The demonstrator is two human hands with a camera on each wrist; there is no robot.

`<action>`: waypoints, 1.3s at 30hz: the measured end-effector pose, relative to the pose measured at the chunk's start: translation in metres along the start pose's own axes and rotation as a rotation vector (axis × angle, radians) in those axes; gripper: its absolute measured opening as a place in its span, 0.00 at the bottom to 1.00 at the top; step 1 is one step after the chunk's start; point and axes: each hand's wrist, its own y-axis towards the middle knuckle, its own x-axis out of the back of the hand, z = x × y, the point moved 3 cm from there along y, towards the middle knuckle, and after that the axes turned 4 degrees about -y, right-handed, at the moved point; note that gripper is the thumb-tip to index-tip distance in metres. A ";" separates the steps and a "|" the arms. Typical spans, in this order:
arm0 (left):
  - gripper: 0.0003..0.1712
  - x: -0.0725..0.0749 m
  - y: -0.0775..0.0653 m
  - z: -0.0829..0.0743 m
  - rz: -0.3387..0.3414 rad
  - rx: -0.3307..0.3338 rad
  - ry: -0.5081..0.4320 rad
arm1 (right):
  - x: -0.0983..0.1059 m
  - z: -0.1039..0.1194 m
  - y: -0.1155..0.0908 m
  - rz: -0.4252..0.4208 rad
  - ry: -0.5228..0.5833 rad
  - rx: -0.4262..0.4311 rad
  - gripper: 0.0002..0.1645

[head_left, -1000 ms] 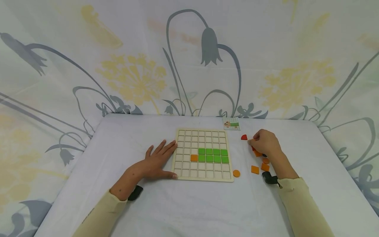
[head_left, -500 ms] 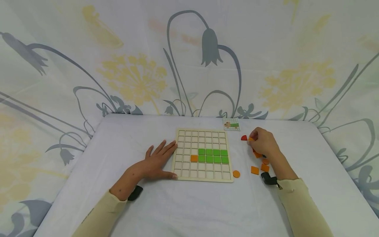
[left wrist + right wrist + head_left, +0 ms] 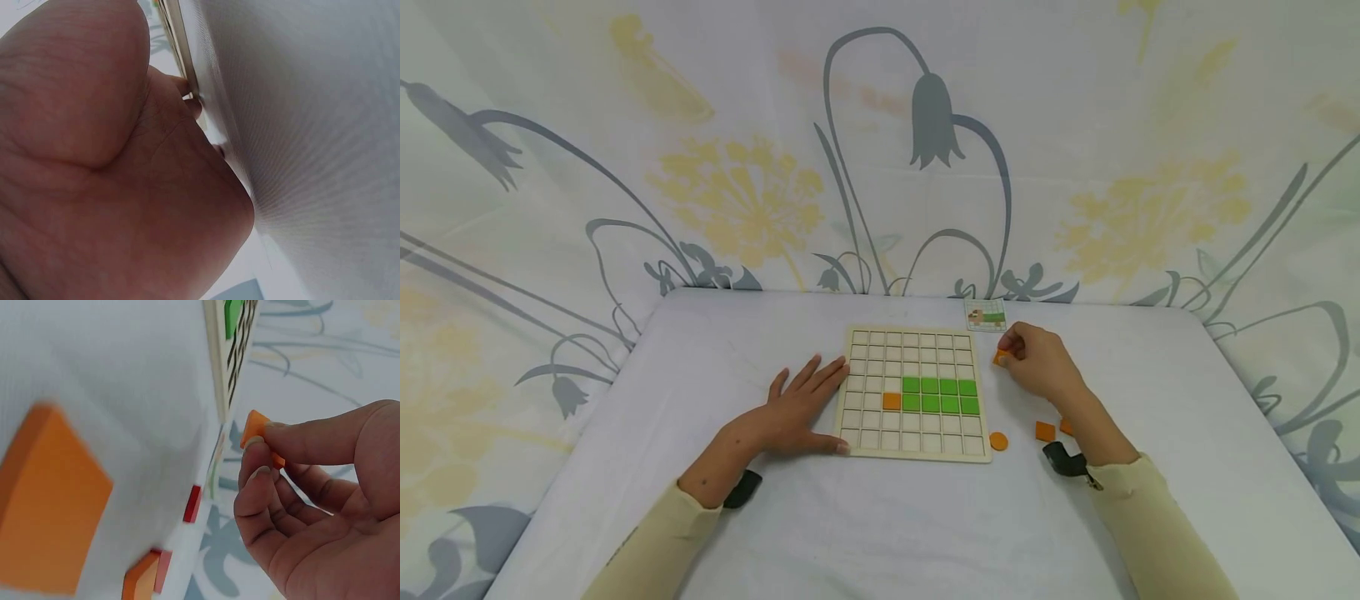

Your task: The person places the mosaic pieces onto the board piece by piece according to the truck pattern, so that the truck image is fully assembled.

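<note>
A wooden grid board (image 3: pixel 863 423) lies flat on the table, with several green square tiles (image 3: pixel 930 395) and one orange square tile (image 3: pixel 892 401) set in its cells. My left hand (image 3: pixel 793 417) is spread beside it, fingertips and thumb tip touching the board's left edge. Between thumb and fingers, my right hand (image 3: pixel 1041 365) pinches an orange tile (image 3: pixel 253 427), held just above the table to the right of the board. In the left wrist view the palm of my left hand (image 3: pixel 125 187) fills much of the picture.
At the board's back right lies a small picture card (image 3: pixel 986 315). A round orange piece (image 3: pixel 998 442) rests by the board's lower right corner. Loose orange tiles (image 3: pixel 1045 431) lie farther right, and a red piece (image 3: pixel 192 504) shows in the right wrist view.
My right hand has lifted an orange tile from the loose pieces and moved left toward the board, covering the red piece in the head view. My left hand has stayed put.
</note>
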 end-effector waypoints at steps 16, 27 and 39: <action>0.68 0.000 0.000 0.001 -0.001 -0.004 0.001 | -0.033 0.055 0.001 0.080 0.090 0.141 0.05; 0.68 0.000 0.001 0.000 0.000 0.001 -0.001 | -0.054 0.090 0.003 0.109 0.122 0.208 0.04; 0.68 0.001 0.000 0.000 0.001 0.001 0.006 | -0.072 0.114 0.009 0.136 0.114 0.246 0.03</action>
